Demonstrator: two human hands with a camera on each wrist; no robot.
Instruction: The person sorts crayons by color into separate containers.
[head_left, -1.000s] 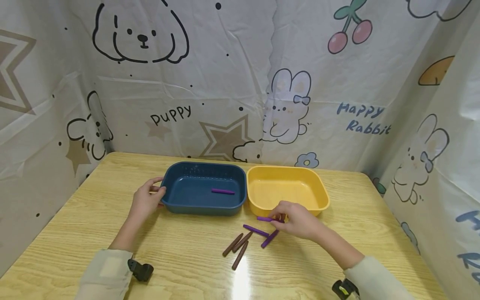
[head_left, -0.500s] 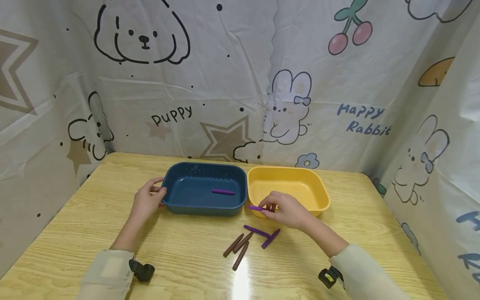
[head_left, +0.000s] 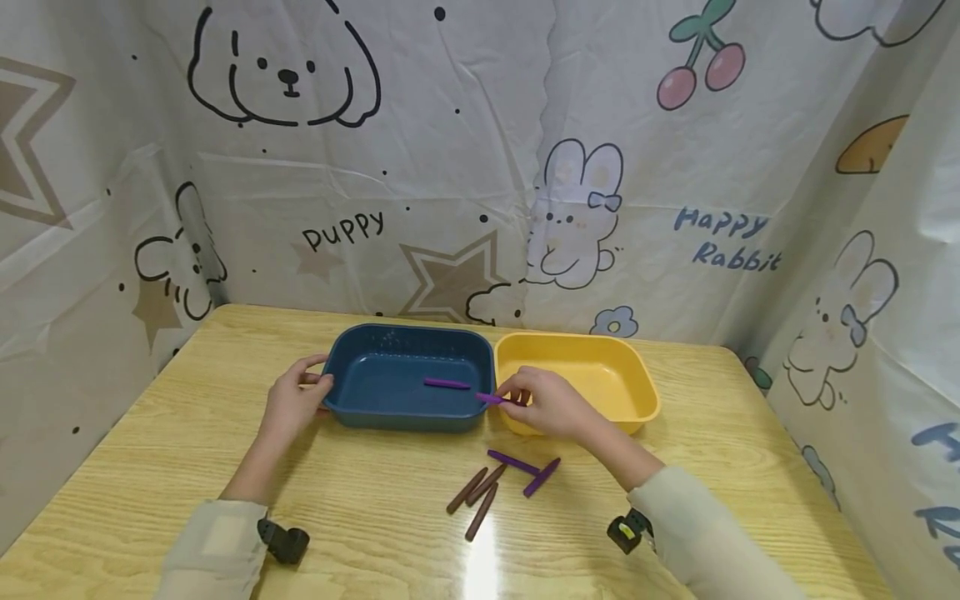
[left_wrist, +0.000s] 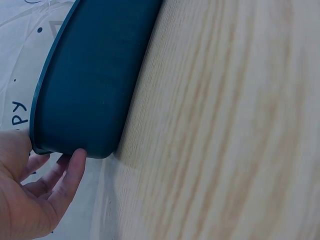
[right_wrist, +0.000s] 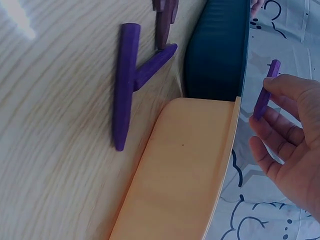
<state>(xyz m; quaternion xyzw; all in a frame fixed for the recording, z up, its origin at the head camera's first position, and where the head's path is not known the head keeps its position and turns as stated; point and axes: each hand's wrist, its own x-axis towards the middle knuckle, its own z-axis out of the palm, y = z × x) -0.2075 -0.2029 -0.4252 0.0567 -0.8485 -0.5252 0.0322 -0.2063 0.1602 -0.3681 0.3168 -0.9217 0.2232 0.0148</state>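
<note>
In the head view, my right hand (head_left: 547,402) pinches a purple crayon (head_left: 490,398) between thumb and fingers. It hovers where the yellow bin (head_left: 645,400) meets the blue bin (head_left: 405,421), with the crayon's tip over the blue bin's right rim. The right wrist view shows this crayon (right_wrist: 267,90) above the bins' rims. My left hand (head_left: 294,396) grips the blue bin's left end; its fingers (left_wrist: 75,172) lie against the outer wall below the rim. Inside the blue bin lies another purple crayon (head_left: 447,383).
On the wooden table (head_left: 360,517), in front of the bins, two purple crayons (head_left: 542,477) touch each other. Left of them lie three brown crayons (head_left: 481,512). A patterned cloth (head_left: 450,167) hangs behind and at both sides of the table.
My right hand has carried the purple crayon up and left, from in front of the yellow bin to the blue bin's right rim. My left hand stays at the blue bin.
</note>
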